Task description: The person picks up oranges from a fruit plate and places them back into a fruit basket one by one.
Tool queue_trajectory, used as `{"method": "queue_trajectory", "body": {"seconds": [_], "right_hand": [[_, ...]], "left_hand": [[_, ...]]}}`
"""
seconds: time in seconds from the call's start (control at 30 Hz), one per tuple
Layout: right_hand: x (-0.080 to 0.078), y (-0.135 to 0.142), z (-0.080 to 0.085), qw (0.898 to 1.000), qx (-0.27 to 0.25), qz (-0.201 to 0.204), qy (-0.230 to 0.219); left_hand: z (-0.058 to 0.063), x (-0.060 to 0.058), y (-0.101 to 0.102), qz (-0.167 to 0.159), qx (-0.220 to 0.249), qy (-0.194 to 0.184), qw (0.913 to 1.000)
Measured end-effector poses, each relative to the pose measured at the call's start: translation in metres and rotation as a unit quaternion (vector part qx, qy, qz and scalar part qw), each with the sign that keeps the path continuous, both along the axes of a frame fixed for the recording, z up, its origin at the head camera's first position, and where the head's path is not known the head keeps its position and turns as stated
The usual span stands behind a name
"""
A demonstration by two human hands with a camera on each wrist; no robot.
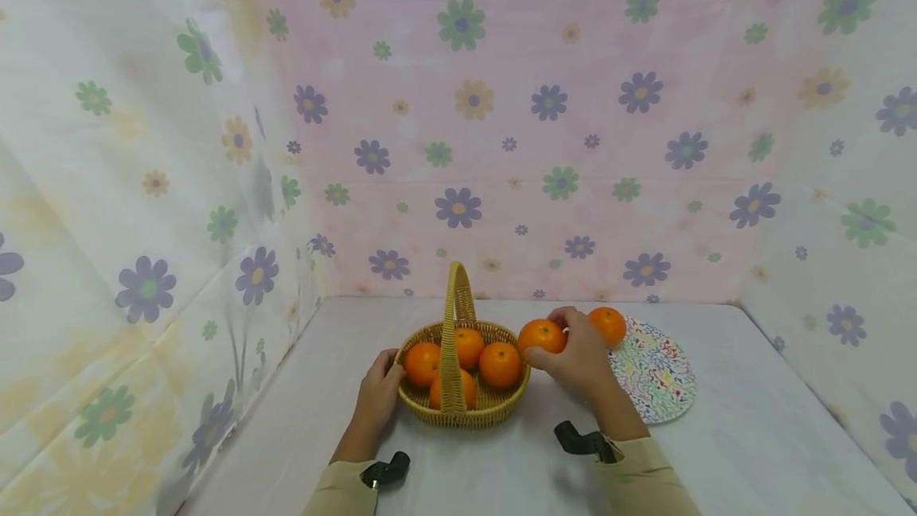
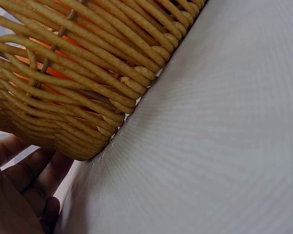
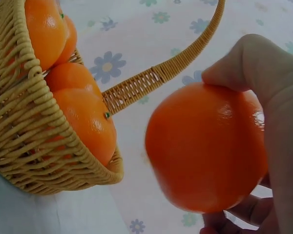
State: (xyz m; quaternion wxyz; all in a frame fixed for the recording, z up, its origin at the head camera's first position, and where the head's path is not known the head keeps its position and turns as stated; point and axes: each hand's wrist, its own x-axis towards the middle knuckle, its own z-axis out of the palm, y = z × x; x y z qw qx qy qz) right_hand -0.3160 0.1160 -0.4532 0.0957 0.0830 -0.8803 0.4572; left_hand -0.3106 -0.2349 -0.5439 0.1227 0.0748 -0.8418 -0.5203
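My right hand [image 1: 582, 353] holds an orange [image 1: 542, 338] between thumb and fingers, raised just beyond the right rim of a wicker basket [image 1: 469, 420]. In the right wrist view, the thumb lies over the top of that fruit and fingers show beneath it. Several oranges [image 1: 500, 365] lie inside the basket, around its tall arched handle [image 1: 453, 357]. At the basket's left side, my left hand [image 1: 378, 388] grips the wall near the rim. Its fingers [image 2: 36, 170] show against the woven side in the left wrist view.
A round mat with colourful speckles [image 1: 655, 377] lies at the right, partly behind my right forearm. Another orange [image 1: 607, 327] sits at its far left edge. A white cloth [image 1: 272, 420] covers the table, with flowered curtains [image 1: 501, 118] at the back and sides.
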Motion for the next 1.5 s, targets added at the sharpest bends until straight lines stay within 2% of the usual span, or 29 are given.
{"method": "queue_trajectory", "body": {"seconds": [0.27,0.73,1.2,1.5], "right_hand": [[0.004,-0.011,0.001,0.999,0.016,0.034,0.001],[0.010,-0.018,0.005,0.999,0.024,0.048,-0.009],[0.011,-0.025,-0.003,0.996,0.055,0.064,0.004],[0.014,-0.032,-0.001,0.994,0.072,0.083,0.010]], "left_hand": [[-0.003,0.000,0.000,0.000,0.002,-0.006,1.0000],[-0.001,-0.001,-0.001,-0.002,0.001,0.001,1.0000],[-0.001,0.000,-0.001,-0.011,0.010,0.001,0.9999],[0.001,0.001,-0.001,-0.010,0.012,0.002,0.9999]]}}
